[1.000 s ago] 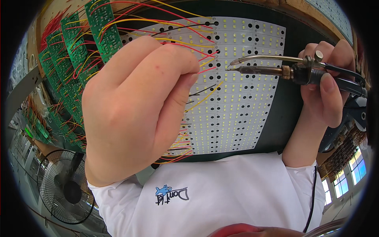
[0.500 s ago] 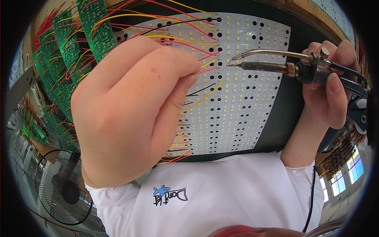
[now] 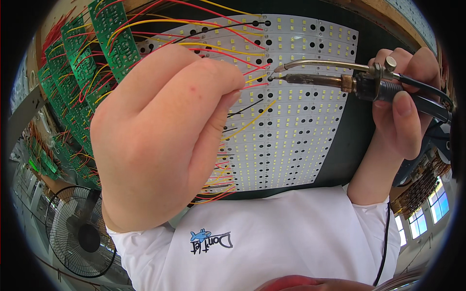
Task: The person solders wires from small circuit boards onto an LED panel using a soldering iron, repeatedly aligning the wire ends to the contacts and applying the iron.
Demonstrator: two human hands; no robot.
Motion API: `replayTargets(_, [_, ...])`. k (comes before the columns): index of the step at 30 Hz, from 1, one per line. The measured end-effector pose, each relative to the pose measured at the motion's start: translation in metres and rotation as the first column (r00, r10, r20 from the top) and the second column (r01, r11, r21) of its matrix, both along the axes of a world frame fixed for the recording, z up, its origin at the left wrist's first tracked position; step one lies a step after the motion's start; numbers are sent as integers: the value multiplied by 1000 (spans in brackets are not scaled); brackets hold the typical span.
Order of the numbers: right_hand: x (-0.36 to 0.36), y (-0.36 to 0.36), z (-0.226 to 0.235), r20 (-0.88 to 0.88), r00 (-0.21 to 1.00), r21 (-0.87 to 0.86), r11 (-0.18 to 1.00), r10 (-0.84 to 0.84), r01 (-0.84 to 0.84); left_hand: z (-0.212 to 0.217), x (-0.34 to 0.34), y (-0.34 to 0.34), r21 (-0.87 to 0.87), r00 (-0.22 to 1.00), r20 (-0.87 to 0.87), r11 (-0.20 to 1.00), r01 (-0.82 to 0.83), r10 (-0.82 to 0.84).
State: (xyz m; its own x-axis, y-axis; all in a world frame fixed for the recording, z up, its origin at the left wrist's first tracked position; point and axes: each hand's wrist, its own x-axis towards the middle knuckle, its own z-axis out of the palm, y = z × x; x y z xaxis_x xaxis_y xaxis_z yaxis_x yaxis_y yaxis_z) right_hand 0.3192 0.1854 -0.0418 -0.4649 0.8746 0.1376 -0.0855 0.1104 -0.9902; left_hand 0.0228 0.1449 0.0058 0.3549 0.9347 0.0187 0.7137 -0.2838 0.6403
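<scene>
My left hand (image 3: 160, 136) is closed in a pinch, with a yellow wire (image 3: 257, 79) and a red wire (image 3: 256, 86) coming out at its fingertips; the fingers hide where they are gripped. Wrapped round a soldering iron (image 3: 310, 80) is my right hand (image 3: 407, 116). A thin curved metal feed tube (image 3: 325, 63) is clamped along the iron's top. The iron's tip is at the yellow wire's end, over a white LED board panel (image 3: 303, 140) with rows of small yellowish LEDs and black holes.
Green circuit boards (image 3: 114, 43) with red, yellow and black wires stand at the upper left, several in a row. More loose wires (image 3: 252, 116) lie across the panel below my left fingertips. A black fan (image 3: 87, 237) is at the lower left. A wooden edge (image 3: 398, 19) borders the upper right.
The soldering iron has moved left, its tip passing from the LED rows to the yellow wire's end. My left hand keeps its pinch, almost in place.
</scene>
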Motion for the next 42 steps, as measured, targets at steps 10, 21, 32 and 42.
replayTargets(10, [-1, -1, 1, 55, 998, 2, 1000, -13, 12, 1, 0, 0, 4, 1000, -27, 1000, 6, -6])
replayTargets(21, [2, 3, 0, 28, 999, -1, 1000, 29, -29, 1, -1, 0, -14, 1000, -24, 1000, 7, -7])
replayTargets(32, [8, 3, 0, -30, 997, -54, 996, 67, -69, 2, -6, 3, -51, 967, -155, 979, 198, -204])
replayTargets(42, [9, 3, -2, 24, 998, -11, 999, 51, -51, -21, -6, 2, 141, 990, -44, 980, 139, -134])
